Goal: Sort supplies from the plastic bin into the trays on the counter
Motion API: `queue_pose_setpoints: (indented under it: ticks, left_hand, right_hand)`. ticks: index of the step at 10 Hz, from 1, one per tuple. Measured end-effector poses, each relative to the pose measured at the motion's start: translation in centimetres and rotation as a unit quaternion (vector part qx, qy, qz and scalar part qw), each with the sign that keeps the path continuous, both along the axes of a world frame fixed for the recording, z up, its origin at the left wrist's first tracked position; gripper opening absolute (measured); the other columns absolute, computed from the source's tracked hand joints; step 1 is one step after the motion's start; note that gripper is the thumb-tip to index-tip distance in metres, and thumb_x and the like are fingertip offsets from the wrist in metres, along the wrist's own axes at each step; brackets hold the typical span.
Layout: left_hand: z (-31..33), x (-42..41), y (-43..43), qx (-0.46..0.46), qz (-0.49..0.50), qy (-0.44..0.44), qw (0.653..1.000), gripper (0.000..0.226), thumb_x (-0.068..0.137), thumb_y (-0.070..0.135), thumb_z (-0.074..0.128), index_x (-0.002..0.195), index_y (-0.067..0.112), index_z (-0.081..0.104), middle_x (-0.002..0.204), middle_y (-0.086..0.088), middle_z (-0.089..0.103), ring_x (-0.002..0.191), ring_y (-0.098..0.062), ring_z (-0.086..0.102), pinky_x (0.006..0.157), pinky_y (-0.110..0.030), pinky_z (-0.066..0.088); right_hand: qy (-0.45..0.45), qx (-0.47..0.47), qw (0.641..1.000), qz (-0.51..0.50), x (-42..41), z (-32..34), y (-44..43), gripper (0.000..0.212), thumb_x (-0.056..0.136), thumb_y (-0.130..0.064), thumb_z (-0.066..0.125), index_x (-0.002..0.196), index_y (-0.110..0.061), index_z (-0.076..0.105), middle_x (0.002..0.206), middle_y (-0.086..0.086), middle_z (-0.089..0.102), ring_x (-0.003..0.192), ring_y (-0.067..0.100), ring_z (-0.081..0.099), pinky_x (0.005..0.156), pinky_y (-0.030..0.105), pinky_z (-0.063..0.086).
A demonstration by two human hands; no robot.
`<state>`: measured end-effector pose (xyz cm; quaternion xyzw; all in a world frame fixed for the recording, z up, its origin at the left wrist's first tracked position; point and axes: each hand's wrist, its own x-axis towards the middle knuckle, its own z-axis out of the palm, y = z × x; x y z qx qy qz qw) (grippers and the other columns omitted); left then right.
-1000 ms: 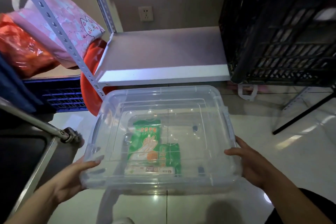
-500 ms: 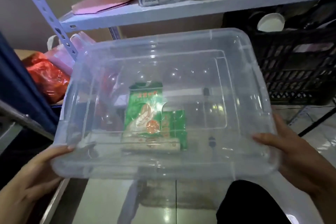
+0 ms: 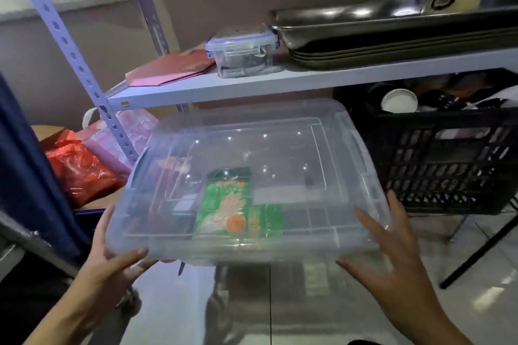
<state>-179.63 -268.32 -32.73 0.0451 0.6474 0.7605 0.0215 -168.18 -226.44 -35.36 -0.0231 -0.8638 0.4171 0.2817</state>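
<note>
I hold a clear lidded plastic bin [image 3: 280, 131] in the air in front of a metal shelf. Inside it lies a green packet of gloves [image 3: 224, 202] and a few small dark bits. My left hand [image 3: 112, 258] grips the bin's near left corner from below and the side. My right hand [image 3: 392, 255] presses flat against the near right side, fingers spread. A stack of dark metal trays [image 3: 392, 33] rests on the shelf above the bin.
On the shelf board [image 3: 252, 84] sit a small clip-lid box [image 3: 241, 53] and a red envelope [image 3: 168, 70]. A black crate [image 3: 448, 159] stands at right, red and pink bags [image 3: 81, 165] at left. A slotted upright [image 3: 84, 70] runs beside the bin.
The bin has risen from near the floor to just under the upper shelf. The view has tilted up, showing the metal trays. My right hand's fingers have spread out.
</note>
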Motion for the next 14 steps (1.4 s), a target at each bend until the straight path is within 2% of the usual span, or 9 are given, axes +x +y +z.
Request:
queue_pose_setpoints:
  ticks: [1, 2, 3, 4, 5, 7, 9, 12, 14]
  left_hand:
    - [-1.2, 0.1, -1.0, -0.145, 0.017, 0.04, 0.988, 0.132, 0.041, -0.024, 0.084, 0.136, 0.055, 0.037, 0.137, 0.03, 0.052, 0.111, 0.009, 0.06, 0.084, -0.015, 0.055]
    - [0.6, -2.3, 0.1, -0.258, 0.022, 0.121, 0.958, 0.124, 0.038, -0.017, 0.088, 0.144, 0.026, 0.04, 0.145, 0.013, 0.048, 0.118, 0.013, 0.052, 0.087, -0.006, 0.048]
    - [3.6, -4.6, 2.1, -0.298, 0.097, 0.196, 0.929, 0.08, 0.059, 0.007, 0.085, 0.119, 0.052, 0.058, 0.151, 0.013, 0.04, 0.13, 0.018, 0.037, 0.104, -0.025, 0.042]
    - [4.6, -9.9, 4.9, -0.433, 0.132, 0.292, 0.843, 0.053, 0.081, 0.013, 0.078, 0.131, 0.022, 0.062, 0.152, -0.002, 0.042, 0.145, -0.022, 0.028, 0.12, -0.049, 0.019]
    - [3.0, -12.5, 7.3, -0.497, 0.143, 0.295, 0.803, 0.056, 0.092, 0.021, 0.066, 0.145, 0.021, 0.048, 0.158, -0.011, 0.034, 0.149, -0.039, 0.016, 0.122, -0.05, 0.008]
    - [1.0, -17.8, 9.0, -0.623, 0.148, 0.245, 0.728, 0.062, 0.101, 0.05, 0.025, 0.156, 0.037, 0.001, 0.167, -0.003, -0.003, 0.151, -0.04, -0.001, 0.121, -0.052, 0.007]
    - [0.9, -18.9, 9.9, -0.65, 0.152, 0.239, 0.705, 0.094, 0.09, 0.022, 0.056, 0.154, 0.04, -0.011, 0.167, -0.004, -0.008, 0.151, -0.04, -0.006, 0.121, -0.055, 0.005]
    - [1.3, -18.1, 9.4, -0.671, 0.116, 0.225, 0.697, 0.113, 0.076, 0.019, 0.065, 0.153, 0.04, -0.015, 0.166, -0.003, -0.013, 0.151, -0.038, -0.01, 0.119, -0.056, 0.002]
    - [8.3, -11.3, 8.5, -0.723, -0.043, 0.13, 0.677, 0.102, 0.087, 0.042, 0.064, 0.153, 0.04, -0.014, 0.164, -0.003, -0.018, 0.151, -0.036, -0.016, 0.121, -0.056, 0.003]
  right_hand:
    - [0.154, 0.254, 0.953, -0.05, -1.1, -1.5, -0.4, 0.046, 0.081, -0.056, 0.061, 0.113, -0.024, 0.068, 0.13, 0.008, 0.061, 0.132, 0.036, 0.043, 0.1, 0.067, 0.034]
    - [0.193, 0.285, 0.937, -0.059, -3.2, -0.7, 0.3, 0.041, 0.09, -0.051, 0.058, 0.115, -0.021, 0.068, 0.122, 0.001, 0.066, 0.127, 0.031, 0.049, 0.107, 0.061, 0.03]
    - [0.161, 0.255, 0.952, -0.051, -6.8, 2.8, 0.7, 0.041, 0.093, -0.044, 0.054, 0.119, -0.016, 0.069, 0.122, 0.002, 0.067, 0.125, 0.029, 0.052, 0.112, 0.054, 0.03]
    - [0.098, 0.267, 0.953, -0.109, -12.4, 6.4, 0.4, 0.035, 0.09, -0.027, 0.064, 0.121, -0.011, 0.068, 0.122, 0.009, 0.068, 0.122, 0.036, 0.056, 0.108, 0.052, 0.034]
    - [0.038, 0.254, 0.958, -0.128, -14.9, 5.9, 0.2, 0.039, 0.092, -0.017, 0.067, 0.13, -0.011, 0.063, 0.132, 0.01, 0.063, 0.132, 0.037, 0.048, 0.113, 0.053, 0.03]
    - [-0.042, 0.254, 0.958, -0.127, -18.9, 6.1, 0.9, 0.044, 0.103, -0.019, 0.043, 0.147, -0.019, 0.043, 0.154, 0.004, 0.04, 0.149, 0.027, 0.02, 0.12, 0.044, 0.014]
    - [-0.081, 0.244, 0.957, -0.135, -20.9, 5.5, 1.0, 0.062, 0.095, -0.01, 0.044, 0.153, -0.023, 0.027, 0.163, 0.001, 0.021, 0.151, 0.023, 0.003, 0.121, 0.042, 0.009]
    - [-0.178, 0.313, 0.925, -0.122, -19.7, 3.6, 0.8, 0.104, 0.079, -0.048, 0.05, 0.151, -0.03, -0.022, 0.163, -0.002, -0.022, 0.149, 0.024, -0.02, 0.119, 0.053, 0.005]
    - [-0.375, 0.281, 0.881, -0.056, -10.2, 9.0, -0.8, 0.086, 0.088, -0.059, 0.05, 0.152, -0.046, -0.006, 0.164, -0.003, -0.017, 0.15, 0.025, -0.013, 0.118, 0.055, 0.005]
